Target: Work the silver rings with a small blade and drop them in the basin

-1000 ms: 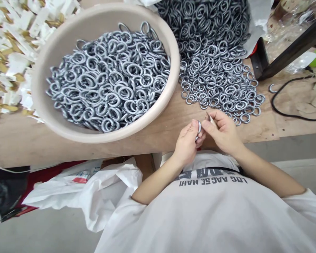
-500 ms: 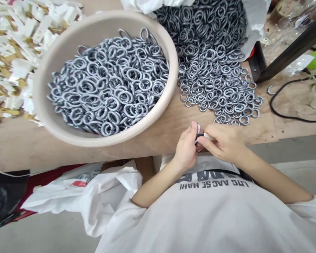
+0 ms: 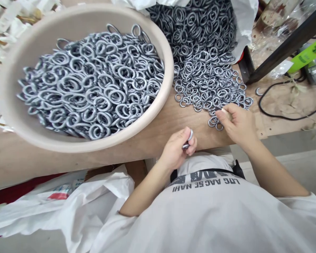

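My left hand (image 3: 177,149) is closed round a grey metal ring (image 3: 190,135) near the table's front edge, the ring standing up between thumb and fingers. My right hand (image 3: 238,123) reaches to the near edge of a loose heap of grey rings (image 3: 208,80) on the wooden table (image 3: 173,123). Its fingers are pinched together over a small pale piece that I cannot make out, touching the nearest rings. A large beige bowl (image 3: 158,105) on the left is filled with the same rings.
A white plastic bag (image 3: 242,24) at the back spills rings onto the heap. A black cable (image 3: 287,117), a black bar (image 3: 287,45) and a green tool (image 3: 308,54) lie at the right. White and gold small parts (image 3: 5,21) lie far left. White bags (image 3: 68,207) hang below the table.
My hands were together on one ring; now the right hand has moved out to the heap of rings. The left hand keeps the ring. The view shifted closer to the bowl.
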{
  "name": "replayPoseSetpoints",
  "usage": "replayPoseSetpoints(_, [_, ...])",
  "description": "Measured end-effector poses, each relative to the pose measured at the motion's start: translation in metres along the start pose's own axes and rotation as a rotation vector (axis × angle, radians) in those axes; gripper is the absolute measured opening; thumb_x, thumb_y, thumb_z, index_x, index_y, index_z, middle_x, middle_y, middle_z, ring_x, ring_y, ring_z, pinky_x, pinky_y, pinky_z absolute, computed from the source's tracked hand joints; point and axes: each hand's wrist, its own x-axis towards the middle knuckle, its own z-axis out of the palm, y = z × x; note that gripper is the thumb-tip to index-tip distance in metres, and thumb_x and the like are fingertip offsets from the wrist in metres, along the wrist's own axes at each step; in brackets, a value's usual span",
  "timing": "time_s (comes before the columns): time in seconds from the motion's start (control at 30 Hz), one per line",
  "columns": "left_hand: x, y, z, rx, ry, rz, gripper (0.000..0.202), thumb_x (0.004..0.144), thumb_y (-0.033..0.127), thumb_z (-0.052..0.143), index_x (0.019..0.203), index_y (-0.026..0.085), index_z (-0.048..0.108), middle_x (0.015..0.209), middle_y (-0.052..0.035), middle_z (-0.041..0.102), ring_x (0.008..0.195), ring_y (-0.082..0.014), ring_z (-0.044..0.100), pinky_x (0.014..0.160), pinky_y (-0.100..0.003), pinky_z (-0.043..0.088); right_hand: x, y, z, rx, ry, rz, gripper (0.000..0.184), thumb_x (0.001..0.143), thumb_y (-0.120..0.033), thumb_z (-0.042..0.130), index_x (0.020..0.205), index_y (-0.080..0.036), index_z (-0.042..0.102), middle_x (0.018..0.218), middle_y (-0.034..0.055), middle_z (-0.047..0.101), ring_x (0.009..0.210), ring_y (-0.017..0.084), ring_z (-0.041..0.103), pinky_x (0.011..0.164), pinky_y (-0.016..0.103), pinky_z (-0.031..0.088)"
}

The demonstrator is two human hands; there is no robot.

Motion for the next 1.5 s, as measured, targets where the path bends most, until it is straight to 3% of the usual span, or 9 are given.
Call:
replayPoseSetpoints(0.13, [0.004, 0.016, -0.009, -0.015, 0.115, 0.043, 0.030, 0.090, 0.041, 0.070, 0.104, 0.015, 0.070, 0.062, 0.0016, 0.059, 0.046, -0.0058, 0.040, 0.044, -0.018, 0.029, -0.007, 0.006, 0.004, -0.273, -0.113, -0.101, 0.032, 0.094, -0.051, 0.065, 0.096, -0.020, 0.072, 0.096, 0.0087, 0.068, 0.079, 0.022, 0.060, 0.063, 0.032, 0.030])
replayPoseSetpoints(0.23, [0.007, 0.019, -0.008, -0.065, 0.154, 0.008, 0.029, 0.083, 0.038, 0.074, 0.103, 0.017, 0.067, 0.076, -0.0011, 0.067, 0.052, -0.0072, 0.047, 0.042, -0.017, 0.030, -0.006, 0.005, 0.009, -0.258, -0.107, -0.080, 0.022, 0.096, -0.039, 0.062, 0.094, -0.020, 0.072, 0.096, 0.0084, 0.066, 0.080, 0.023, 0.060, 0.064, 0.033, 0.031])
replayPoseSetpoints(0.37, [0.010, 0.011, 0.003, -0.056, 0.200, -0.006, 0.035, 0.081, 0.047, 0.076, 0.090, 0.017, 0.061, 0.084, -0.0035, 0.069, 0.056, -0.0084, 0.053, 0.040, -0.017, 0.031, -0.006, -0.008, 0.008, 0.273, -0.067, -0.037, 0.025, 0.098, -0.043, 0.060, 0.092, -0.021, 0.069, 0.083, 0.0038, 0.065, 0.076, 0.020, 0.059, 0.067, 0.032, 0.040])
replayPoseSetpoints(0.53, [0.016, -0.005, 0.016, 0.030, 0.142, -0.040, 0.054, 0.083, 0.070, 0.067, 0.086, 0.017, 0.060, 0.064, 0.0016, 0.058, 0.046, -0.0054, 0.040, 0.039, -0.017, 0.022, -0.016, -0.031, 0.017, 0.820, -0.239, 0.005, 0.027, 0.097, -0.049, 0.063, 0.093, -0.023, 0.069, 0.074, 0.0004, 0.064, 0.069, 0.017, 0.061, 0.066, 0.032, 0.047])
replayPoseSetpoints(0.67, [0.015, -0.008, 0.016, 0.065, 0.032, -0.084, 0.064, 0.082, 0.079, 0.061, 0.073, 0.016, 0.057, 0.052, 0.0028, 0.048, 0.043, -0.0049, 0.033, 0.041, -0.019, 0.020, -0.014, -0.030, 0.026, 0.772, -0.140, -0.149, 0.019, 0.097, -0.041, 0.065, 0.090, -0.025, 0.073, 0.081, 0.0013, 0.064, 0.085, 0.018, 0.062, 0.082, 0.035, 0.048])
replayPoseSetpoints(0.83, [0.014, -0.009, 0.012, 0.026, 0.074, 0.049, 0.053, 0.086, 0.064, 0.069, 0.070, 0.017, 0.051, 0.052, 0.0059, 0.042, 0.045, -0.0041, 0.030, 0.044, -0.018, 0.021, -0.012, -0.027, 0.024, 0.776, -0.131, -0.243, 0.021, 0.089, -0.044, 0.075, 0.099, -0.025, 0.075, 0.089, 0.0016, 0.068, 0.085, 0.018, 0.061, 0.079, 0.034, 0.047])
replayPoseSetpoints(1.1, [0.013, -0.013, 0.012, 0.117, 0.072, 0.154, 0.047, 0.091, 0.058, 0.066, 0.071, 0.017, 0.053, 0.053, 0.0050, 0.044, 0.047, -0.0052, 0.032, 0.048, -0.019, 0.024, -0.012, -0.032, 0.021, 0.871, -0.185, -0.089, 0.033, 0.096, -0.054, 0.063, 0.095, -0.021, 0.068, 0.084, 0.0008, 0.067, 0.077, 0.016, 0.061, 0.073, 0.031, 0.046])
replayPoseSetpoints(1.33, [0.014, -0.007, 0.006, 0.150, 0.115, 0.211, 0.047, 0.091, 0.058, 0.066, 0.071, 0.017, 0.054, 0.053, 0.0054, 0.044, 0.047, -0.0053, 0.033, 0.047, -0.019, 0.025, -0.023, -0.030, 0.000, 0.394, -0.189, -0.374, 0.041, 0.102, -0.050, 0.053, 0.073, -0.021, 0.050, 0.066, -0.0030, 0.045, 0.061, 0.012, 0.043, 0.059, 0.030, 0.027])
replayPoseSetpoints(1.5, [0.014, -0.009, 0.005, 0.160, 0.095, 0.217, 0.047, 0.091, 0.058, 0.066, 0.072, 0.017, 0.055, 0.053, 0.0058, 0.044, 0.046, -0.0051, 0.035, 0.047, -0.019, 0.027, -0.025, -0.036, 0.001, 0.327, -0.215, -0.408, 0.046, 0.102, -0.050, 0.052, 0.068, -0.021, 0.042, 0.064, -0.0040, 0.041, 0.057, 0.010, 0.040, 0.058, 0.029, 0.023])
